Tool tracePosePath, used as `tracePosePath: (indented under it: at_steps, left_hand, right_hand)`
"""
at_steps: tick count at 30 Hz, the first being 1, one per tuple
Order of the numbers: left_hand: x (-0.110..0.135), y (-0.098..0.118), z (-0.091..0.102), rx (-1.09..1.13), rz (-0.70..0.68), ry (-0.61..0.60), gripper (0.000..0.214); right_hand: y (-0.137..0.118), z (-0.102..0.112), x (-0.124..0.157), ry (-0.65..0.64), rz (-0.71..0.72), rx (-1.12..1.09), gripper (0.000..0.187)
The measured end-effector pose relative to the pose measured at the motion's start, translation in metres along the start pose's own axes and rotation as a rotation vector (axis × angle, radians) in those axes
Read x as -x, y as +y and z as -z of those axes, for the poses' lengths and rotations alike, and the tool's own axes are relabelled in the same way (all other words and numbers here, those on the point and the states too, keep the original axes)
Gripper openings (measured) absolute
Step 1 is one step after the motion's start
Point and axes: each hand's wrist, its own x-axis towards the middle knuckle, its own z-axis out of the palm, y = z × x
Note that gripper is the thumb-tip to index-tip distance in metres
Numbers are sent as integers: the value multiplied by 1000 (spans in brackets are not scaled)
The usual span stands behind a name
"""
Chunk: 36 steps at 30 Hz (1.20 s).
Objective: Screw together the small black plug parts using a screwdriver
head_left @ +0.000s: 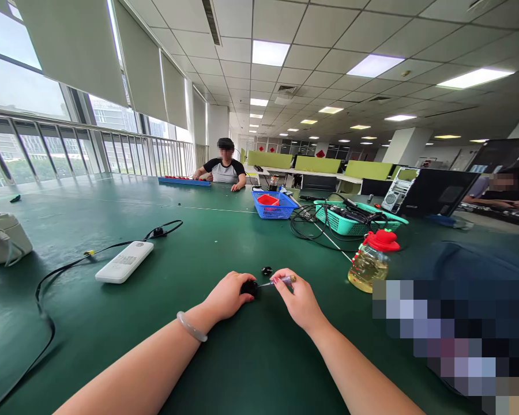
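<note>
My left hand (227,295) is closed around a small black object (249,287) resting on the green table (112,323). My right hand (296,297) pinches a thin metal tool (281,281), its tip touching the black object. A small black part (267,270) lies on the table just beyond my hands. A pale bangle (192,326) circles my left wrist.
A white remote-like device (124,261) and a black cable (69,266) lie to the left, a white bag (2,237) at far left. An oil bottle with a red cap (372,262) stands to the right. Blue (272,206) and teal (350,219) baskets sit farther back. A person (224,167) sits across.
</note>
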Motion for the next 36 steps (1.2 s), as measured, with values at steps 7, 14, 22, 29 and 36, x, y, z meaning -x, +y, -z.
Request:
tracePosePath:
  at_steps: [7,14,22,29,36]
  left_hand:
    - [-1,-1,-1,-14,14,13,42]
    - [-2,-3,-1,-26,6,10,42]
    - [-5,-5,-2,-23,-2,-6,45]
    - [-4,-7,-2,20,-29,-26,54]
    - [-3,-6,-3,24,-63,-14,48]
  right_hand:
    - [2,2,1,31,23,-58,22]
    - [-4,4,1,-19,34,42,24]
    - [-6,6,3,3,36,147,23]
    - [-18,0,10,-75,175,225,13]
    - [-18,2,11,-70,238,201,14]
